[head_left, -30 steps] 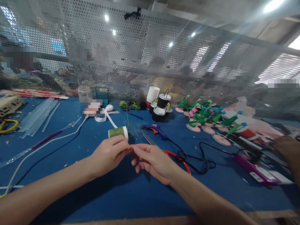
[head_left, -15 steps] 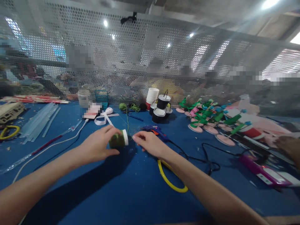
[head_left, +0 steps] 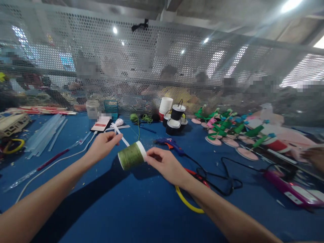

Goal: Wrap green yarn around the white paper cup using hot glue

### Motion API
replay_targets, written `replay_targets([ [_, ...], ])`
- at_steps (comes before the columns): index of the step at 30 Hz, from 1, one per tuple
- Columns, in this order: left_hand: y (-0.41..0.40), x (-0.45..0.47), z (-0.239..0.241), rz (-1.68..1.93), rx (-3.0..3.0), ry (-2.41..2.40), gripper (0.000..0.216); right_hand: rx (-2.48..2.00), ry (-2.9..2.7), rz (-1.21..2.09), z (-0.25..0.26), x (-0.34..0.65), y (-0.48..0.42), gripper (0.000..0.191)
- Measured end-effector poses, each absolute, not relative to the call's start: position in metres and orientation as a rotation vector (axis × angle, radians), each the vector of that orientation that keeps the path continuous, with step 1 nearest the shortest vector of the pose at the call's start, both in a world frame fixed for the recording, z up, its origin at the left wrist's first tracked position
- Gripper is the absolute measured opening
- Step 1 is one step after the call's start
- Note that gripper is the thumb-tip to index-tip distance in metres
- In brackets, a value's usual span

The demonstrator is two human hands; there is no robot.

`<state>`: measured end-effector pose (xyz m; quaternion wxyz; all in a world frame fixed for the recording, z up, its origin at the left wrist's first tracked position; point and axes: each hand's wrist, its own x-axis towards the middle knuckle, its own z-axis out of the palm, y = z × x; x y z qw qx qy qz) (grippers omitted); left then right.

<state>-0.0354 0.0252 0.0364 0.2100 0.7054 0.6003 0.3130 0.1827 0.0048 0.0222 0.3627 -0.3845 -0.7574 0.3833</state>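
Observation:
A spool of green thread (head_left: 131, 156) with white end caps is lifted off the blue table (head_left: 126, 209), tilted on its side. My right hand (head_left: 164, 163) grips it by its right end cap. My left hand (head_left: 101, 145) is raised just left of the spool, apart from it, with thumb and forefinger pinched together; what they pinch is too fine to make out. A thin green thread (head_left: 138, 128) runs from the spool back toward a green ball of yarn (head_left: 133, 117).
A blue glue gun (head_left: 169, 143), red-handled scissors (head_left: 196, 173), a yellow ring (head_left: 186, 201) and a black cable (head_left: 227, 179) lie to the right. Behind stand black spools (head_left: 177, 116) and white cups (head_left: 165, 104). Glue sticks (head_left: 43, 130), a phone (head_left: 100, 124), paper flowers (head_left: 227, 130). Another person's hand (head_left: 314, 156) is at far right.
The spool has passed from my left hand to my right and risen off the table. My left hand let go and drew up to the left, pinched.

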Motion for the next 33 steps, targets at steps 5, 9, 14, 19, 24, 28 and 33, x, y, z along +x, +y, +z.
replay_targets([
  [5,0.022,-0.034,0.03,0.862,1.934,1.528,0.019,-0.792,-1.947,0.564,0.017,0.201,-0.015,0.01],
  [9,0.018,-0.029,0.021,0.746,1.877,1.471,0.022,-0.678,-1.896,0.404,0.008,0.203,-0.022,0.009],
  [14,0.01,-0.026,0.025,0.858,1.504,1.308,0.04,-0.659,-1.902,0.388,0.002,0.203,-0.026,0.013],
  [19,-0.009,-0.01,0.031,0.489,1.115,0.818,0.06,-0.634,-1.984,0.337,-0.005,0.204,-0.025,0.015],
  [24,-0.014,-0.003,0.031,0.696,1.312,0.994,0.055,-0.793,-2.02,0.548,0.002,0.206,-0.022,0.011],
  [28,-0.012,-0.005,0.023,0.672,1.721,1.111,0.047,-1.093,-1.886,0.871,0.022,0.204,-0.012,0.019],
  [33,-0.014,-0.001,0.014,0.617,1.815,1.137,0.054,-1.248,-1.935,1.013,0.034,0.192,0.019,0.031],
])
